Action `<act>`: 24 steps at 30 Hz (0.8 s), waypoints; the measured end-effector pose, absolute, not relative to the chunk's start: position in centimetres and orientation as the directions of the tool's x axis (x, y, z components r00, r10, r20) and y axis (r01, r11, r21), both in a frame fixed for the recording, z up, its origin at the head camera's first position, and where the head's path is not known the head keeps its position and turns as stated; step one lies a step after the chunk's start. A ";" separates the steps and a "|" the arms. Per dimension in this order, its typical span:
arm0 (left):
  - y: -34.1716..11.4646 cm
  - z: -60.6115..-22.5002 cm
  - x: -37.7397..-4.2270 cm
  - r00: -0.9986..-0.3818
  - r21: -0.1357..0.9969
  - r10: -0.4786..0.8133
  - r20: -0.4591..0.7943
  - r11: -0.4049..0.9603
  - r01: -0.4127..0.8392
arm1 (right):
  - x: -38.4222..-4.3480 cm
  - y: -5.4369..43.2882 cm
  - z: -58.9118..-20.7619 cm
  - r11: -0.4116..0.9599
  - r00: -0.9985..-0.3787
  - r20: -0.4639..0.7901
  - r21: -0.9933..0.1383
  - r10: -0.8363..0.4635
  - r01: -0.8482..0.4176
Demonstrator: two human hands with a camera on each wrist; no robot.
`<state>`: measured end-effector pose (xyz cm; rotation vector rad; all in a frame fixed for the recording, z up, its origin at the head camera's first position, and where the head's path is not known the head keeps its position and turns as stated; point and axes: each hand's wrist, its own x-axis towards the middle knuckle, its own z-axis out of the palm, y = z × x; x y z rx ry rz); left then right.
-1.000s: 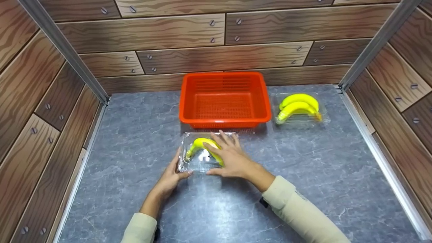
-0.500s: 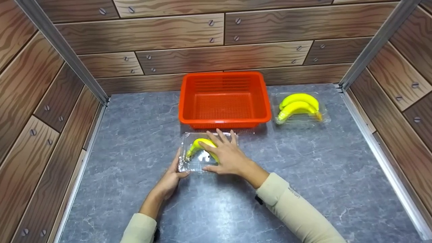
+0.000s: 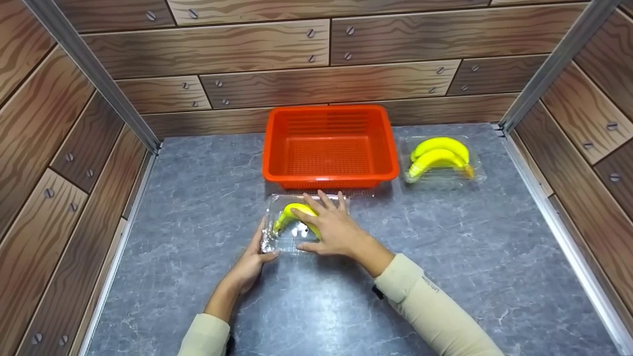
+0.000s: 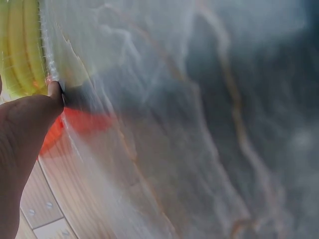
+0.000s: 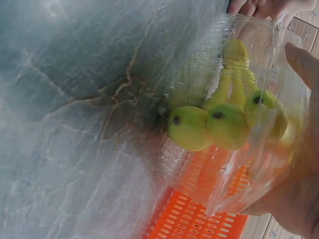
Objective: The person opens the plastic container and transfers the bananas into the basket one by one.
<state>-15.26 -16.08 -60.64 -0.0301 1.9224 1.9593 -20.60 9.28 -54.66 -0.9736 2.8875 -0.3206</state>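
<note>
A clear plastic clamshell box [image 3: 289, 244] sits on the table just in front of the red basket. Inside is a yellow banana bunch [image 3: 293, 209]; in the right wrist view several banana tips [image 5: 227, 124] show through the wall. My left hand [image 3: 248, 264] grips the box's left end, its thumb at the front left corner and its fingers along the side. Over the box's right part, my right hand [image 3: 336, 230] rests on the lid with spread, straight fingers, covering part of the bananas. In the left wrist view, the left thumb [image 4: 42, 107] lies against the box edge.
The red basket [image 3: 330, 178] stands behind the box with nothing in it. To its right lies a second clear box [image 3: 477, 168] holding bananas [image 3: 437, 157]. Wood-patterned walls [image 3: 247, 47] enclose the grey marbled table [image 3: 198, 188] at the back and sides.
My right hand has shifted slightly left across the lid, then stayed still. The left hand and the box have kept their place.
</note>
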 end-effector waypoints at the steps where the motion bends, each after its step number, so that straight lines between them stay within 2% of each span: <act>1: -16.1 -60.7 -15.3 -0.923 0.958 0.265 -0.280 0.017 -0.285 | -20.6 9.3 -54.6 0.779 -0.796 -0.010 -0.215 -0.605 -0.589; 24: -16.5 -60.9 -15.5 -0.920 0.963 0.303 -0.250 -0.019 -0.268 | -20.7 9.2 -54.6 0.763 -0.777 -0.017 -0.207 -0.629 -0.613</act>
